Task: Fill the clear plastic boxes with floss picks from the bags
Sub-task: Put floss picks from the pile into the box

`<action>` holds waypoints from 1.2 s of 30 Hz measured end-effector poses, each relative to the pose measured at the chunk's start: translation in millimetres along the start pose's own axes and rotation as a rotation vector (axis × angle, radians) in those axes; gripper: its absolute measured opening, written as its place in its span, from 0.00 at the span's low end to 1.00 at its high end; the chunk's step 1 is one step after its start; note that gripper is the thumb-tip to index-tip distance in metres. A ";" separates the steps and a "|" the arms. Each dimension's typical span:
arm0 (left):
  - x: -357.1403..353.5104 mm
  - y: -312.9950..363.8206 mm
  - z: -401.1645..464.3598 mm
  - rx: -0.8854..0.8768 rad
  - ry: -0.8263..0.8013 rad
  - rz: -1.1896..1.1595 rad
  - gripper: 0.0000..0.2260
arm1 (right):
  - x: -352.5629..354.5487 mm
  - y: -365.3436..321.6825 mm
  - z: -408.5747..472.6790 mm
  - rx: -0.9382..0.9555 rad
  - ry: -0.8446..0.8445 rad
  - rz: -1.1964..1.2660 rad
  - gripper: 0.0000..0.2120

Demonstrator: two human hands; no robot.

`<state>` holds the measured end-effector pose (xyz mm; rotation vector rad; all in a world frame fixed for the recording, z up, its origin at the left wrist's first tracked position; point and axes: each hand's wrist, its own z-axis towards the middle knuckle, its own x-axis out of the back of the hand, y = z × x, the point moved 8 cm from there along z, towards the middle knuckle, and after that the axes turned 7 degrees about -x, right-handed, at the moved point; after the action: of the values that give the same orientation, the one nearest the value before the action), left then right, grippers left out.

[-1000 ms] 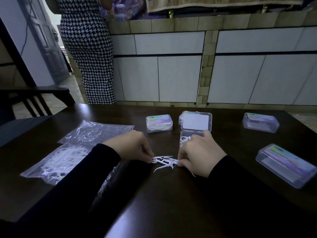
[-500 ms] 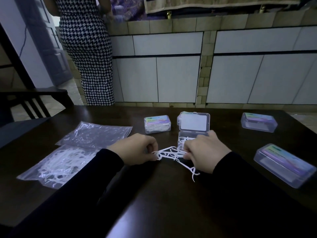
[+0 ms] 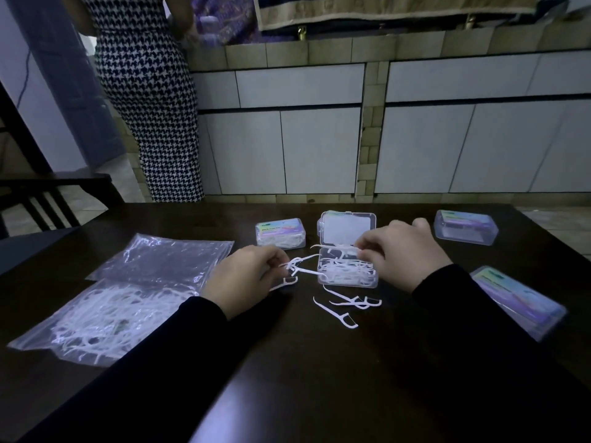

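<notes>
The head camera is looking down at a dark table [image 3: 287, 394]. In the middle an open box [image 3: 348, 273] is sitting with its lid [image 3: 347, 231] standing up behind it, and white floss picks are piling up inside it.

The right hand [image 3: 403, 254] is hanging over the box, and its fingers are pinching a small bunch of picks [image 3: 335, 249] just above the pile. The left hand [image 3: 246, 276] is staying just left of the box — its fingers are curling around a few more picks [image 3: 295, 270] that are poking out toward the box.

Three loose picks [image 3: 347, 306] are lying on the table just in front of the box. A full bag [image 3: 96, 318] of picks is resting at the left, with an empty-looking bag [image 3: 166, 260] behind it. A shut box [image 3: 280, 233] is sitting next to the open one, and two more shut boxes [image 3: 465, 226] [image 3: 518, 300] are waiting at the right.

The picks are probably very light and thin, and a bit slippery — their little hooks are likely catching on each other, so they are coming up in tangles. The straight handle is looking like the best place to pinch one. The loose ones on the table are probably needing a fingertip pinch, one by one.
</notes>
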<state>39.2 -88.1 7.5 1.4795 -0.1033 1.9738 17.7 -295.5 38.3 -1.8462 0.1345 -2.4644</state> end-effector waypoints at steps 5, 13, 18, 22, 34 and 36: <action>1.6 3.2 -0.9 -0.017 0.076 0.052 0.05 | -13.1 3.8 5.7 -0.041 0.037 -0.023 0.08; 10.5 4.7 -2.6 -0.018 0.211 0.043 0.04 | -18.8 6.4 10.8 -0.095 0.039 -0.041 0.10; 10.0 4.3 -3.0 -0.022 0.227 0.043 0.05 | -17.2 12.9 12.2 -0.161 0.060 -0.056 0.11; 7.2 4.3 -1.8 -0.015 0.225 0.036 0.05 | -16.2 9.2 11.4 -0.162 0.082 -0.090 0.12; 1.9 2.2 -2.1 -0.005 0.232 0.042 0.05 | -24.1 7.2 13.8 -0.117 0.116 -0.018 0.08; 4.0 2.4 -1.9 -0.001 0.239 0.042 0.05 | -21.4 11.3 13.7 -0.123 0.115 -0.022 0.07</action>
<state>35.8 -87.3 11.1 1.2384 -0.0316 2.1674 36.8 -305.1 20.5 -1.7576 0.2781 -2.6338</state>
